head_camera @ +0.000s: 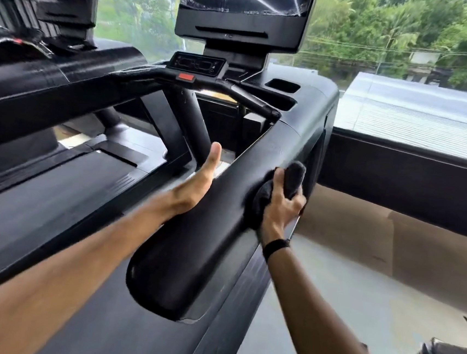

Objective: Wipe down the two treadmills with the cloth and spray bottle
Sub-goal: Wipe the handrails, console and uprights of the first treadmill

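Two black treadmills in view. Right hand point(282, 201) grips one dark bunched cloth point(292, 179) against the near treadmill's broad black handrail point(191, 247), outer side. Left hand point(198, 179) flat, fingers released, on the handrail's inner side.

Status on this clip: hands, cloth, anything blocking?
Right hand grips cloth, pressed to outer side of handrail. Left hand open on rail's inner side. No spray bottle visible. Nothing blocking.

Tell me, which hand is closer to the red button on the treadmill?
Left. The left hand lies open on the inner side of the side rail, below the red button. The right hand grips the cloth on the rail's outer side, farther away.
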